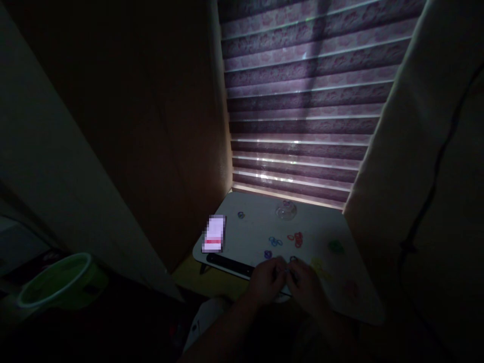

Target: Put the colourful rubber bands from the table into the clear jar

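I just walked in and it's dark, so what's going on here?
A person's left hand and right hand are close together at the near edge of a white table, apparently handling something too small and dark to make out. Beyond them lie purple loops, blue loops and red loops, with a yellow cluster and green cluster farther right. A clear container stands near the pleated blind.

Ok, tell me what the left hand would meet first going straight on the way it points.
Probably the right hand, close ahead of the left hand; in this dim light I cannot tell whether the two touch.
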`<state>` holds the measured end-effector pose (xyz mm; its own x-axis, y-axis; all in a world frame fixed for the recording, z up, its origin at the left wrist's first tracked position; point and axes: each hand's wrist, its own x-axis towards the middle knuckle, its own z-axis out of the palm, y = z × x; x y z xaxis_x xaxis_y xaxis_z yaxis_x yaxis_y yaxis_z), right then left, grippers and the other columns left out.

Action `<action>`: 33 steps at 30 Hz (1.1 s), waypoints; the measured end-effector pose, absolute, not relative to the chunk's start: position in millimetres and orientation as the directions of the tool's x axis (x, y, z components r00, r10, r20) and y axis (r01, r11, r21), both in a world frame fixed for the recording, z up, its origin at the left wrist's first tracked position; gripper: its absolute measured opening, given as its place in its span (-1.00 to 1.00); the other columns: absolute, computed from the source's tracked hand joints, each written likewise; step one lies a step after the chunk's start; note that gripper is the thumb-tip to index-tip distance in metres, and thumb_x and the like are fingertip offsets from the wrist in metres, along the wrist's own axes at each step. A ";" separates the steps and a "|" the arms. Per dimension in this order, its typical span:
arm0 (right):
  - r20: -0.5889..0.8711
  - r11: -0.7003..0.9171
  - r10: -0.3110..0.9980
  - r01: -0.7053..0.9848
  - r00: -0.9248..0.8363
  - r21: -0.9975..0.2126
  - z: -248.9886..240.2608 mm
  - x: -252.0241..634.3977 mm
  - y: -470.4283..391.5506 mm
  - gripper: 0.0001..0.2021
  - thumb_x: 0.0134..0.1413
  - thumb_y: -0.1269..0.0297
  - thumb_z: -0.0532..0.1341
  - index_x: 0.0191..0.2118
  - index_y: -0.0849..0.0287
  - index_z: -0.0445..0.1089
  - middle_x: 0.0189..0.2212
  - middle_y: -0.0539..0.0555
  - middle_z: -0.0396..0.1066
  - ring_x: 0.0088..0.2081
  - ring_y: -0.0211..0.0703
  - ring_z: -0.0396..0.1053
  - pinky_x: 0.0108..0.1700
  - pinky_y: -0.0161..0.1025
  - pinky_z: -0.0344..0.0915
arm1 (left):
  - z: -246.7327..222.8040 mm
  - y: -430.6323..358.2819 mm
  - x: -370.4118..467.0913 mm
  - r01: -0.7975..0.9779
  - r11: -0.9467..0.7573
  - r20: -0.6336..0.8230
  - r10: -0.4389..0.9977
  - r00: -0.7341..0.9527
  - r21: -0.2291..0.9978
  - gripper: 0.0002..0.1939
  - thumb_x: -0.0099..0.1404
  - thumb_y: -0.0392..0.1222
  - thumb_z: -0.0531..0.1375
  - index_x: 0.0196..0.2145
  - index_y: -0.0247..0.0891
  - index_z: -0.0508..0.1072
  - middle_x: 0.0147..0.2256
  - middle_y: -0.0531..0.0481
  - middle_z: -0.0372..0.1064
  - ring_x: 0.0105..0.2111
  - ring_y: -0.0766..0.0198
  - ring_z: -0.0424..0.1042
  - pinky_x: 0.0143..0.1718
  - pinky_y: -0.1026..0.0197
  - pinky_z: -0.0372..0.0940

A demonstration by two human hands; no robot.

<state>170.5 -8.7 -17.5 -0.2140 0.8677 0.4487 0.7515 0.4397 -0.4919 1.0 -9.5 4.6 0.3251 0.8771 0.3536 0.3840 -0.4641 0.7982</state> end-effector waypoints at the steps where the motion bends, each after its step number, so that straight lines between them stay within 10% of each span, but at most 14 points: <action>1: 0.451 0.444 0.866 0.749 -0.216 -0.492 -17.3 170.5 -8.7 -0.89 0.16 0.36 0.09 -0.34 0.12 0.35 -0.34 0.07 0.39 -0.28 -0.11 0.35 -0.23 -0.23 0.21 | 4.5 -9.6 0.9 0.382 -0.469 0.358 0.874 0.327 0.796 -0.93 0.33 -0.26 0.13 -0.30 -0.24 0.41 -0.37 0.05 0.42 -0.38 0.32 0.36 -0.31 0.31 0.20; 33: 0.446 0.414 0.873 0.780 -0.196 -0.469 -9.7 166.7 -12.1 -0.91 0.12 0.36 0.11 -0.40 0.12 0.30 -0.39 0.05 0.37 -0.35 -0.15 0.30 -0.30 -0.26 0.12 | -2.4 -8.2 -0.1 0.456 -0.425 0.308 0.900 0.309 0.782 -0.90 0.35 -0.19 0.13 -0.32 -0.24 0.38 -0.36 0.01 0.46 -0.37 0.29 0.38 -0.30 0.29 0.21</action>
<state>166.7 -12.1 -9.7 -0.1957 0.8734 0.4460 0.7799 0.4143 -0.4692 -0.1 -8.2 -2.4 0.3088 0.8997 0.3085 0.4557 -0.4246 0.7823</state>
